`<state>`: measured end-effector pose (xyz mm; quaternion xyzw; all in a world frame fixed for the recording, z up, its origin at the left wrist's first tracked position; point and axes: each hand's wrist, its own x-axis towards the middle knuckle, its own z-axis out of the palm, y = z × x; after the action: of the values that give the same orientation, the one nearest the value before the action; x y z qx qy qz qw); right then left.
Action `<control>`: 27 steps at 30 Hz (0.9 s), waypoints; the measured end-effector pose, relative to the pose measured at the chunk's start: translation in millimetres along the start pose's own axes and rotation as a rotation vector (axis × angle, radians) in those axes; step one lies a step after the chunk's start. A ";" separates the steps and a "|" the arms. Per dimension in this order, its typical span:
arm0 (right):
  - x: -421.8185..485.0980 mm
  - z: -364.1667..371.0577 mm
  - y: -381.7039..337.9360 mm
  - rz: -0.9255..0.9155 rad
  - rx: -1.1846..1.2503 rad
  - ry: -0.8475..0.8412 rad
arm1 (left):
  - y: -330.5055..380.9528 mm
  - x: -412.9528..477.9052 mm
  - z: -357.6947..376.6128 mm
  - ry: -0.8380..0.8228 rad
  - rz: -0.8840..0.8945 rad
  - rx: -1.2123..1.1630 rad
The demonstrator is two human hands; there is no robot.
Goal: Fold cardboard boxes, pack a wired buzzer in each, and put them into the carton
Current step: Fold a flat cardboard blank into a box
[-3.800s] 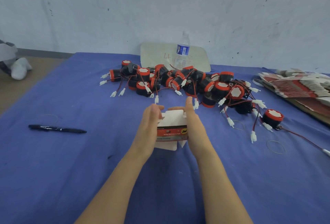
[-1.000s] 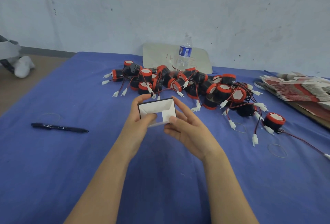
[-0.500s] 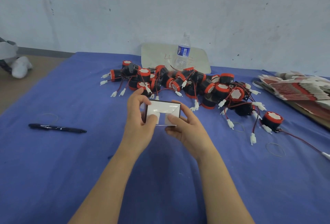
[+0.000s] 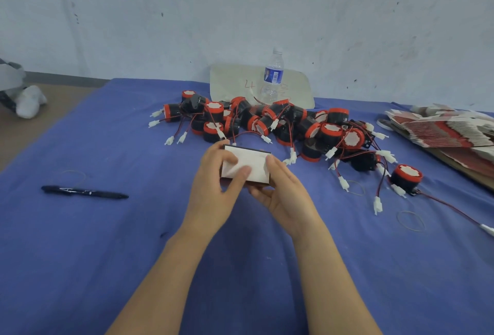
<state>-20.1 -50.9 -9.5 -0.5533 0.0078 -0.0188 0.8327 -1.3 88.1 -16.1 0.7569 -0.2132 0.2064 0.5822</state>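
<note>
Left hand [image 4: 213,187] grips the cardboard box [image 4: 251,163] at its left end, thumb pressing a white flap down; right hand [image 4: 283,195] curls under the right end; long axis left-right, over the blue cloth [image 4: 133,241]. Buzzer pile [image 4: 267,121] lies just beyond, nearer my right hand; a second ago the box gaped open.

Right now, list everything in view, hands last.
Cardboard box: one, white, held above the cloth.
Wired buzzers: uncounted heap, black and red, behind the box.
Lone buzzer: one, black-red, right of the heap.
Flat boxes: one stack, red and white, far right.
Water bottle: one, clear, by the wall.
Board: one, pale, leaning behind the bottle.
Pen: one, black, left.
Rubber bands: three, pale, on the cloth.
Cloth: one, blue, covers the table.
Left hand: grips the box, pressing its flap.
Right hand: holds the box's right side.
</note>
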 end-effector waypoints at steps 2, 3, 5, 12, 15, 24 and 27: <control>1.1 4.1 2.3 -0.016 -0.016 -0.013 | -1.2 1.0 2.5 0.046 -0.047 -0.107; 1.5 5.8 4.1 -0.041 -0.058 -0.019 | -3.6 0.9 4.0 0.049 -0.086 -0.139; 2.3 8.4 9.1 -0.094 -0.164 -0.018 | -8.0 0.6 6.3 0.024 -0.180 -0.144; 2.3 15.0 16.6 -0.185 -0.281 0.104 | -13.3 -1.8 9.8 0.000 -0.222 -0.083; 2.0 15.3 17.0 -0.171 -0.269 0.086 | -11.4 -1.4 9.3 0.026 -0.226 -0.121; 1.1 15.7 11.5 -0.082 -0.147 0.078 | -11.7 -1.4 8.2 0.015 -0.254 -0.153; 1.2 15.1 9.2 -0.173 -0.192 0.126 | -14.4 -6.8 10.7 -0.048 -0.015 0.043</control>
<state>-18.2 -33.5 -12.2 -0.6267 0.0142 -0.1242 0.7692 2.0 81.6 -33.9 0.7756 -0.2168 0.1883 0.5621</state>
